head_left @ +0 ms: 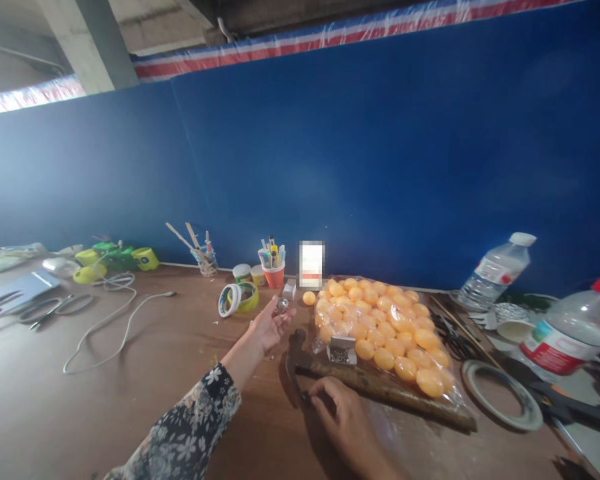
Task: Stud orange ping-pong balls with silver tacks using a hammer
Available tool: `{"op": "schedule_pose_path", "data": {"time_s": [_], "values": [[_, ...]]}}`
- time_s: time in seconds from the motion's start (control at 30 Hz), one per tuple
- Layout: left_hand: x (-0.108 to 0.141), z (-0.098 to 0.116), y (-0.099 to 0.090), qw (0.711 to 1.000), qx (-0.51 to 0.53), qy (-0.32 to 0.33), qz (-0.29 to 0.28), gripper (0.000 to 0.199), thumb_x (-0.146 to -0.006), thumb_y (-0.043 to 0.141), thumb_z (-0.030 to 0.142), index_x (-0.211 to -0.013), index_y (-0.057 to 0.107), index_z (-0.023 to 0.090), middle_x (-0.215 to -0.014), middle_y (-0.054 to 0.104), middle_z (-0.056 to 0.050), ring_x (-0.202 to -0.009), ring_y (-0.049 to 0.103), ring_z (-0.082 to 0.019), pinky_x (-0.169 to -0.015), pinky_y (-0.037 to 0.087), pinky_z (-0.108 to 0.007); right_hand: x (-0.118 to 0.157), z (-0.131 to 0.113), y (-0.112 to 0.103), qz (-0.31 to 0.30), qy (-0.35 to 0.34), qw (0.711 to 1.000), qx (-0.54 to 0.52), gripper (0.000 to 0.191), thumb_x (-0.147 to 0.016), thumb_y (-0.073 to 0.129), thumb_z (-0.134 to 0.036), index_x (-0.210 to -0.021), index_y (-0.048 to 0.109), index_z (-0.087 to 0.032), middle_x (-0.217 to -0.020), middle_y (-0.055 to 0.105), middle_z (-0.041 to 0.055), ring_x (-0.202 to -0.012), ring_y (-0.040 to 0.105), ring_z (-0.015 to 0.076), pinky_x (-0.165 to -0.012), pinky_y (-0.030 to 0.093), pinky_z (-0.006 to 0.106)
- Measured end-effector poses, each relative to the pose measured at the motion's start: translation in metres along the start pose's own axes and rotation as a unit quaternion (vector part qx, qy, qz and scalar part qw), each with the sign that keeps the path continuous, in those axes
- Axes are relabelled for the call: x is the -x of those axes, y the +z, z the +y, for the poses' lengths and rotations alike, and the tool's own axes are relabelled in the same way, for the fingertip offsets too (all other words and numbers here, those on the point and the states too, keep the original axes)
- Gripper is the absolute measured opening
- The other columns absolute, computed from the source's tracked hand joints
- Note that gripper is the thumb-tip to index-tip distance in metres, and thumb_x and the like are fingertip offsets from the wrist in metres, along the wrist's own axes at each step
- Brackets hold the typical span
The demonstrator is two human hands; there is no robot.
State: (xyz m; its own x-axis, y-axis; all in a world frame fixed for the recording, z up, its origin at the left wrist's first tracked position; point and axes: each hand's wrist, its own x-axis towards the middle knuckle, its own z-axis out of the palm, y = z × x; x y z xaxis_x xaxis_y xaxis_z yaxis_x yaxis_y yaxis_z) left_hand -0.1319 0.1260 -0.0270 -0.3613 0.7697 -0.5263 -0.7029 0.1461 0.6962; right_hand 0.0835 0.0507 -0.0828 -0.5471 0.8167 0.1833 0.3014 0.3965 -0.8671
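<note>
My left hand [269, 328], in a floral sleeve, is raised palm up over the table, its fingers curled round a small shiny metal object [283, 305]. Beside the hammer [365, 383], my right hand [343, 421] is low, thumb and index finger close together near the hammer's head. Whether anything small sits between those fingertips is too small to tell. A small open box of metal bits [342, 351] lies just behind the hammer's handle, against a clear bag of orange balls [385, 320].
Tape rolls [249, 297] and a red pen cup [273, 275] stand behind my left hand. A white cable [97, 328] and scissors [55, 308] lie left. Bottles [500, 270] and a grey tape roll [501, 395] are at the right.
</note>
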Motion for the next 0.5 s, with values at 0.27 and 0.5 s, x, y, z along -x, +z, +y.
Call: {"op": "schedule_pose_path", "data": {"time_s": [0.27,0.5], "values": [[0.003,0.005,0.002,0.992,-0.122,0.001,-0.036,0.044,-0.095,0.043,0.042,-0.071,0.060,0.011,-0.077,0.070,-0.016,-0.053,0.063,-0.012,-0.043,0.049,-0.016,0.000,0.000,0.001,0.002,0.002,1.000,0.003,0.015,-0.085,0.049,-0.016,-0.082,0.064,-0.018,-0.082,0.069,0.0037,-0.080,0.063,0.0185,-0.073,0.043,0.026],[-0.013,0.018,0.001,0.935,-0.325,0.120,-0.080,0.025,-0.088,0.059,0.036,-0.086,0.064,0.012,-0.074,0.066,-0.003,-0.056,0.060,-0.009,-0.054,0.052,-0.021,-0.001,0.002,0.003,0.009,0.009,1.000,0.009,0.016,-0.083,0.050,-0.015,-0.082,0.065,-0.019,-0.082,0.070,0.0042,-0.078,0.064,0.0187,-0.071,0.045,0.026]]}}
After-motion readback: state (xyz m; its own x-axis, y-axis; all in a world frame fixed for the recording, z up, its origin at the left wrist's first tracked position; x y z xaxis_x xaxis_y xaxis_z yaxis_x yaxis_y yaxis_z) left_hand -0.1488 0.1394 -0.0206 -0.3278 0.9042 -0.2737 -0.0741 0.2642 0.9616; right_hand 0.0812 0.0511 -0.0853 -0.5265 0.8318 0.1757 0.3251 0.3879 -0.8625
